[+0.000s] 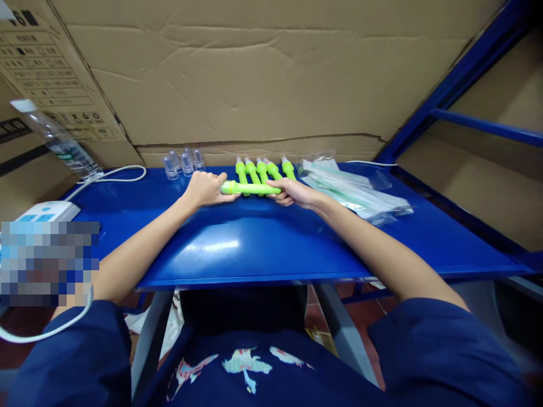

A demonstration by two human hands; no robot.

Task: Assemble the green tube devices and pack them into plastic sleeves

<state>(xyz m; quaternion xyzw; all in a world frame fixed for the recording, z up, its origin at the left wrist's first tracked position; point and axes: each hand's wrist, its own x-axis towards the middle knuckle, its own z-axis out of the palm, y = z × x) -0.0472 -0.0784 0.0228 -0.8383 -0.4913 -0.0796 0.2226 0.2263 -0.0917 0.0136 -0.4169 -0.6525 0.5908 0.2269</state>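
Observation:
Both my hands hold one bright green tube-shaped part (251,189) crosswise over the blue table (254,243). My left hand (206,189) is closed round its left end. My right hand (292,192) grips its right end with curled fingers. Just behind it, several more green parts (263,168) lie side by side, pointing toward the cardboard wall. Several small clear caps (184,161) stand in a cluster to the left of them.
A pile of clear plastic sleeves (356,192) lies at the right. A plastic water bottle (55,138) leans at the far left, by a white cable (119,172) and a white power strip (48,212). Cardboard boxes (254,73) close the back; a blue rack frame (466,118) stands right.

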